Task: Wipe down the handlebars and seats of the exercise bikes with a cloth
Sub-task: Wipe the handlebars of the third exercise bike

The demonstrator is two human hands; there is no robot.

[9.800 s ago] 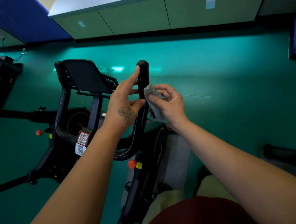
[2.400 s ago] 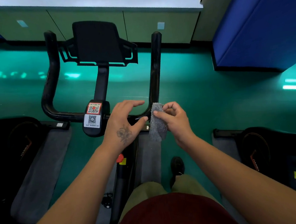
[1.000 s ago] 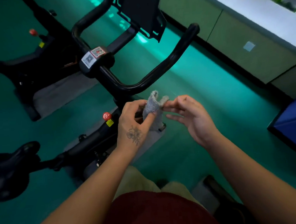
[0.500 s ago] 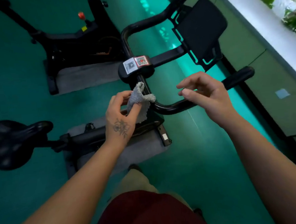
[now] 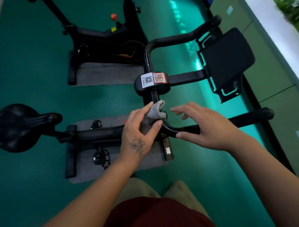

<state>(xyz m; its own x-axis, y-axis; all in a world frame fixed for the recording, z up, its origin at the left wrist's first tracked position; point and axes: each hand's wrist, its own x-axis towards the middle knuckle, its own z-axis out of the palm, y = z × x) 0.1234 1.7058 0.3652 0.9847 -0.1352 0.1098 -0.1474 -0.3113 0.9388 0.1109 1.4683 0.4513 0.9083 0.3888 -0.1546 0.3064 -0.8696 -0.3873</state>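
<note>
Handlebar bend partly behind cloth; QR labels illegible.

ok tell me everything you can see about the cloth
The cloth is small, grey and looks like fuzzy microfibre, bunched into a crumpled wad, not spread flat. The left hand holds it, thumb on one side and fingers on the other, with a ragged corner poking up above the fingers. It sits against the near bend of the black handlebar, just below the block with the QR stickers. The right hand is beside it, apart from it.
</note>
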